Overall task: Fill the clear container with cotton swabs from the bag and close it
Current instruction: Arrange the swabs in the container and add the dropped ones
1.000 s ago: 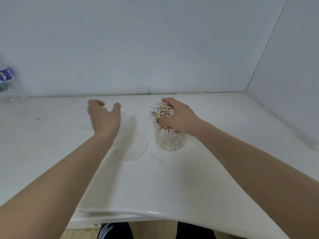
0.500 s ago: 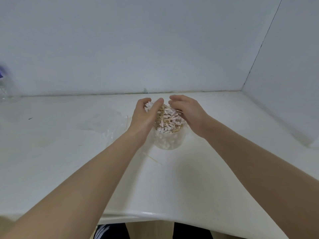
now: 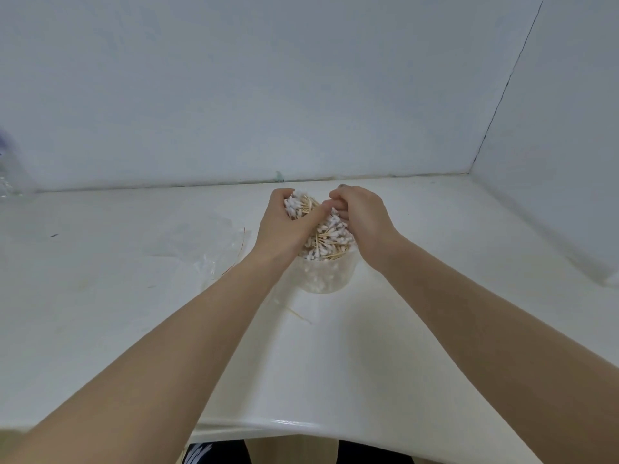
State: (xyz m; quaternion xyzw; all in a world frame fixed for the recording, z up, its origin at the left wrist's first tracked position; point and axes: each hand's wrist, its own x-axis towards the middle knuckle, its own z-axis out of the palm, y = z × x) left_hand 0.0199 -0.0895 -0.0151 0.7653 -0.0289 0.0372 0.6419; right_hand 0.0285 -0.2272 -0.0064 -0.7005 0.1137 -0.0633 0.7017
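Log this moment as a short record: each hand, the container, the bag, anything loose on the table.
left hand: grips the swab bundle
right hand: fingers curled on the same bundle
cotton swabs: heaped above the container's rim
clear container: upright on the table, no lid on
plastic bag: lying flat, left of the container
loose swab: on the table, in front of the container

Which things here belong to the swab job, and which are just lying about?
Job: swabs, container, bag, stray swab, left hand and right hand gripping the bundle.
Lying about: bottle.
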